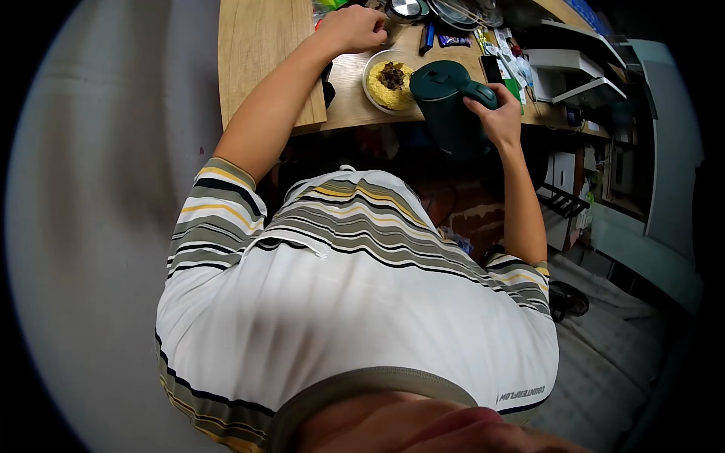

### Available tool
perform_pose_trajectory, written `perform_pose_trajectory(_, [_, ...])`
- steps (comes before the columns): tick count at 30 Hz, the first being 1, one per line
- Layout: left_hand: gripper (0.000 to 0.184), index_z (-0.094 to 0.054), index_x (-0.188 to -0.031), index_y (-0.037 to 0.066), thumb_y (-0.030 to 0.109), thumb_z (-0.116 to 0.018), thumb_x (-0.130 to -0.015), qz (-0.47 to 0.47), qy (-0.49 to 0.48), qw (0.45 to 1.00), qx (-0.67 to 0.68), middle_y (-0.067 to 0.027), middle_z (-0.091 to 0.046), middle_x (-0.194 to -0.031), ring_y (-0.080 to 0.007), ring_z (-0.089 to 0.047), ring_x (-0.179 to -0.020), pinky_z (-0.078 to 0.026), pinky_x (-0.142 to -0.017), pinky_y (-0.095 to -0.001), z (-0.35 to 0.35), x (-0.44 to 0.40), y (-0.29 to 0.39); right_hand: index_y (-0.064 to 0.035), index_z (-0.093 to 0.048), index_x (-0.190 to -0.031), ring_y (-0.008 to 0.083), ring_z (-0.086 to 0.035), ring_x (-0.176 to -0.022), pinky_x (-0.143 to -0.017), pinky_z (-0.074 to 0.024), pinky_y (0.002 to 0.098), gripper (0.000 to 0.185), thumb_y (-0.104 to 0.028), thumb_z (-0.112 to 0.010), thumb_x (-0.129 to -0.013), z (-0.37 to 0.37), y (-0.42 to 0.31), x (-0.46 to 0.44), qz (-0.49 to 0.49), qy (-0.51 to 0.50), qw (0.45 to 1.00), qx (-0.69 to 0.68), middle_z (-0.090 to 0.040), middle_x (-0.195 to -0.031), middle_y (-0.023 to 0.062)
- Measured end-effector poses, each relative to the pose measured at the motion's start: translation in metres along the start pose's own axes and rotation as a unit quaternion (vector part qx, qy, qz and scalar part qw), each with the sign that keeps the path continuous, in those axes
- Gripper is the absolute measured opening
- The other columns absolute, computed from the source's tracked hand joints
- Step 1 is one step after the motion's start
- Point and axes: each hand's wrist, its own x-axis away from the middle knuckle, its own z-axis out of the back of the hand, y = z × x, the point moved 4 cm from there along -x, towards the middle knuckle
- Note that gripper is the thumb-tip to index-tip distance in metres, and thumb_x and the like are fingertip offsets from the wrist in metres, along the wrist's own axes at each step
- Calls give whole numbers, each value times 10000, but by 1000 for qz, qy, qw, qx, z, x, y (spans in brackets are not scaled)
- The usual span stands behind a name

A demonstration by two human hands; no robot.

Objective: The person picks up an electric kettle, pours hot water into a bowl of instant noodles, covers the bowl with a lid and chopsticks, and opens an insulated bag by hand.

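My right hand (498, 113) is wrapped round the handle of a dark green electric kettle (453, 121). The kettle hangs at the table's front edge, tilted a little, with its lid (439, 79) closed. Just left of it, a white bowl (368, 94) stands on the table, holding a yellow block of dry noodles (389, 94) with dark brown bits on top. Behind the bowl, my left hand (353, 30) is closed, its fingers curled beside a silver-lidded jar (405, 10). Whatever those fingers may hold is hidden.
A raised wooden board (264, 60) covers the table's left side. Behind the kettle lie a blue lighter-like item (427, 38), a purple snack packet (455, 41) and a black phone-like slab (492, 69). White boxes (563, 64) crowd the right. A black fan-like object (568, 300) sits on the floor.
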Motion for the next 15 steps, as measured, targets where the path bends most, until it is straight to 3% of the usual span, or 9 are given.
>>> perform_pose_trajectory(15, [257,-667,-891,94,330,-571,-858,3,9,1000,-3,-124,-700,-853,-332,-673,-813,-530,-693,-443,2,3,4,16,-682,-991,155,-655,-786,-727,-519,282,351,-167,-839,-736,1,-5,-4,-5,-18,1000,-12,-714,-870,101])
